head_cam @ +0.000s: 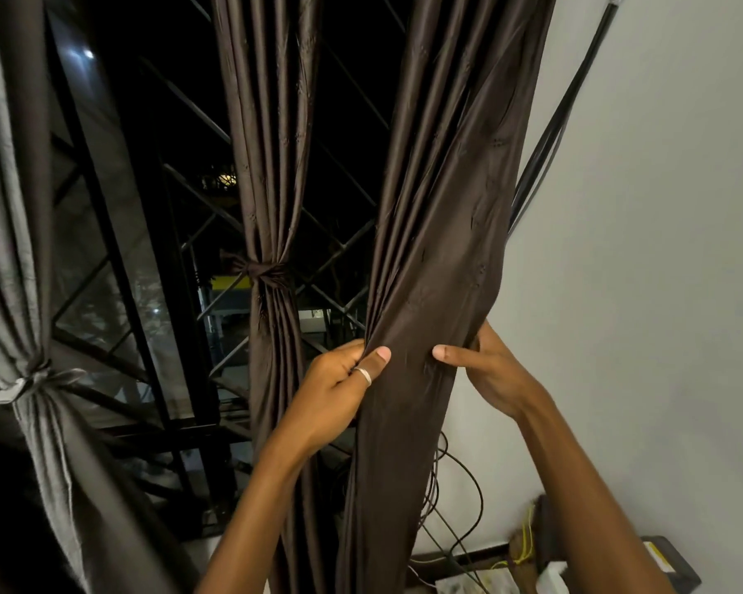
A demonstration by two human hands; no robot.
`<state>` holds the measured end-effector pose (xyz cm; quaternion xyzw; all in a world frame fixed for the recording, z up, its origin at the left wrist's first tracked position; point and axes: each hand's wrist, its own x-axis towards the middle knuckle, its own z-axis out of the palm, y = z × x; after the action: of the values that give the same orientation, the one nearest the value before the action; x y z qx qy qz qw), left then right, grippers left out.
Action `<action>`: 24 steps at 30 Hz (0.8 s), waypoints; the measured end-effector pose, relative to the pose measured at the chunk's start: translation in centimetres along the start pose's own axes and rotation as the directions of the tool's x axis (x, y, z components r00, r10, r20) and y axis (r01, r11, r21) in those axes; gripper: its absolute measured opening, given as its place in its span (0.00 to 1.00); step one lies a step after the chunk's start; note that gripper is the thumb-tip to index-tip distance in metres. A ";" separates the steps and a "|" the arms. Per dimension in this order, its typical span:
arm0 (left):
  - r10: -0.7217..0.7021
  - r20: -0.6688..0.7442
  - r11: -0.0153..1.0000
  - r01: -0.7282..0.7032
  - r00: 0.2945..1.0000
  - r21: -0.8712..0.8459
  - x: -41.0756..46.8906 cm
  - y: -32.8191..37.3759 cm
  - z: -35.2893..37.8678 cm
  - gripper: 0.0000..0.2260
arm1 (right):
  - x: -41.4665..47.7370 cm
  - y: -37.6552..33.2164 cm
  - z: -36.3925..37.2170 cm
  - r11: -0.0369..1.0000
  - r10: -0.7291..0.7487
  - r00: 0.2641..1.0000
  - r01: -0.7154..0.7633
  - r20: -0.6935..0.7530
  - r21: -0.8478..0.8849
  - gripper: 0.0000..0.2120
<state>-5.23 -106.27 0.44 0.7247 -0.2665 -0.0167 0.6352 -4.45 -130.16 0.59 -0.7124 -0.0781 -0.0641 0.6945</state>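
A dark brown curtain panel [438,233] hangs loose at the right side of the window. My left hand [339,392], with a ring on the thumb, grips its left edge and bunches the folds. On the panel's right edge, my right hand [490,370] has its thumb across the front and its fingers behind the cloth. Both hands hold the panel at the same height, gathering it between them.
A second brown curtain [271,267] hangs tied with a knot in the middle. A grey curtain [31,379] is tied at the left. Behind them a dark window with a metal grille [198,195]. Black cables [550,135] run down the white wall [644,250] to a cluttered surface [545,568].
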 end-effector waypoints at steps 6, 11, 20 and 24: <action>-0.073 0.068 0.970 0.087 0.995 -0.228 -0.4 0.5 -1.0 0.11 | 0.8 -1.0 0.2 0.968 0.176 0.969 -0.203 0.175 0.150 0.27; -0.082 0.044 0.981 0.088 0.996 -0.175 -0.3 0.6 -1.4 0.12 | 0.8 -1.6 0.9 0.977 0.170 0.973 -0.187 0.156 0.103 0.25; 0.166 -0.337 0.837 0.048 0.927 0.545 1.4 -0.1 1.2 0.20 | -1.1 -1.0 4.1 0.726 -0.284 0.864 -0.090 -0.417 -0.682 0.19; 0.233 -0.402 0.762 0.090 0.886 0.641 0.7 -0.3 3.8 0.15 | -3.3 -0.7 7.2 0.465 -0.520 0.721 -0.211 -0.458 -0.860 0.15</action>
<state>-5.92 -110.00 -0.31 0.8694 -0.1264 0.2720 0.3925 -7.95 -123.00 0.38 -0.8749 0.1511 -0.4148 0.1994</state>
